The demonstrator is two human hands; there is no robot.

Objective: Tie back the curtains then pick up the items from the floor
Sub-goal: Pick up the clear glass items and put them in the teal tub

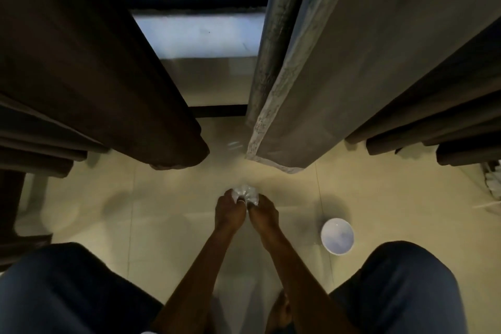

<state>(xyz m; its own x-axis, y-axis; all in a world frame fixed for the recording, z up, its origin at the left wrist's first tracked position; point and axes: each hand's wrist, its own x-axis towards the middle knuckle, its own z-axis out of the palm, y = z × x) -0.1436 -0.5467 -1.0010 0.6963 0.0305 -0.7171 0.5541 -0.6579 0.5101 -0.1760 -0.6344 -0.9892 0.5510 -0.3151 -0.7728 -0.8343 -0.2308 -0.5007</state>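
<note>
We see glossy, smooth cream floor tiles, a matt dark cloth curtain, a grey cloth curtain with a rough pale hem, a crinkled clear plastic item, and 1 smooth glossy white bowl.

Looking straight down, both arms reach between knees in dark trousers to the pale tiled floor. The left hand and right hand meet around a clear crinkled plastic item, fingers closed on it from either side; what it is stays blurred. A white bowl sits on the floor to the right, well apart. A dark curtain hangs left, a grey curtain right, the window sill showing between them
</note>
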